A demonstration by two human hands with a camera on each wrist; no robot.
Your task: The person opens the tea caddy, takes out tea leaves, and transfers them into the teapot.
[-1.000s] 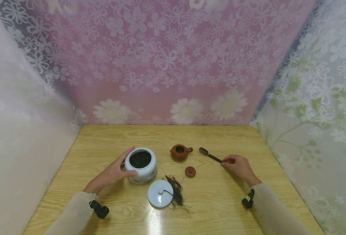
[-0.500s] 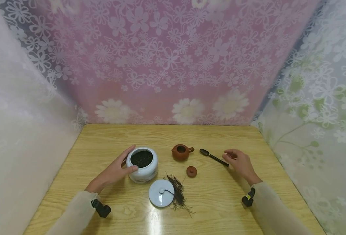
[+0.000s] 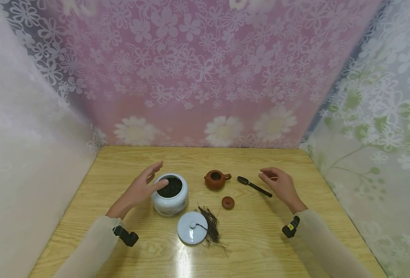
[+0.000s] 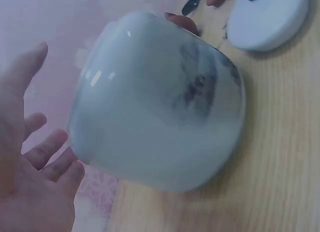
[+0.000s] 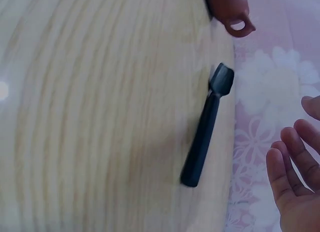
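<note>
A white porcelain jar full of dark tea leaves stands at the left. Over its left rim hovers my left hand, thumb and fingers spread and holding nothing. In the left wrist view those fingers lie beside the jar's wall; whether they touch it I cannot tell. At the right, a black tea scoop lies on the table, also visible as a scoop in the right wrist view. Above its handle end floats my right hand, fingers loosely bent around nothing.
A brown clay teapot without its lid stands mid-table, its small lid in front. The jar's white lid lies nearer, with a dark tassel beside it. Patterned cloth walls border the wooden table.
My right hand has let go of the scoop, which now lies on the table, and has risen. My left hand has let go of the jar and lifted off it.
</note>
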